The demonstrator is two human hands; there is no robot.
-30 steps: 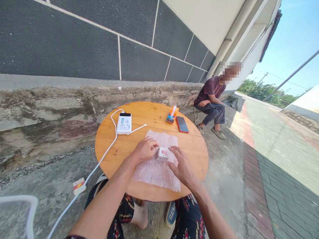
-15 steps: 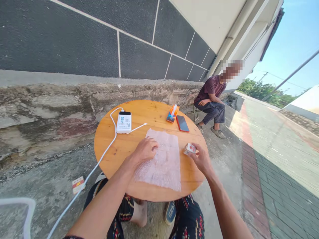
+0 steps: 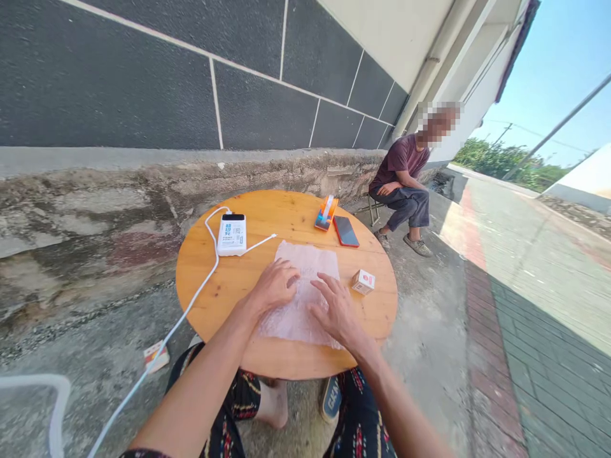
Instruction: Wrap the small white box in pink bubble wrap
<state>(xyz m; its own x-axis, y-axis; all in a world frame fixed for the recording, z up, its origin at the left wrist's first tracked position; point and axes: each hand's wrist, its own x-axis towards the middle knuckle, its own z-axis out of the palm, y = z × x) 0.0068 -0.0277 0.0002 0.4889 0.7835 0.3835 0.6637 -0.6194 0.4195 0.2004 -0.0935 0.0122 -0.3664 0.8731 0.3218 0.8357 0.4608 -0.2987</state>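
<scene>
A translucent sheet of bubble wrap [image 3: 305, 254] lies flat on the round wooden table [image 3: 281, 207]. My left hand [image 3: 275, 285] rests on its left part, fingers loosely bent and holding nothing. Over the right part is my right hand [image 3: 333, 306], its thumb and fingers spread apart with nothing between them. Just right of the sheet stands a small white box [image 3: 363, 282] with a red mark on top, and neither hand touches it.
A white power bank [image 3: 232, 234] with a white cable sits at the table's left. An orange tape dispenser [image 3: 326, 214] and a red-edged phone [image 3: 346, 231] lie at the back right. Beyond the table a person [image 3: 403, 168] sits on a stool against the wall.
My right hand has let go of the small white box and moved left over the bubble wrap. The box stays on the table. My left hand remains on the sheet.
</scene>
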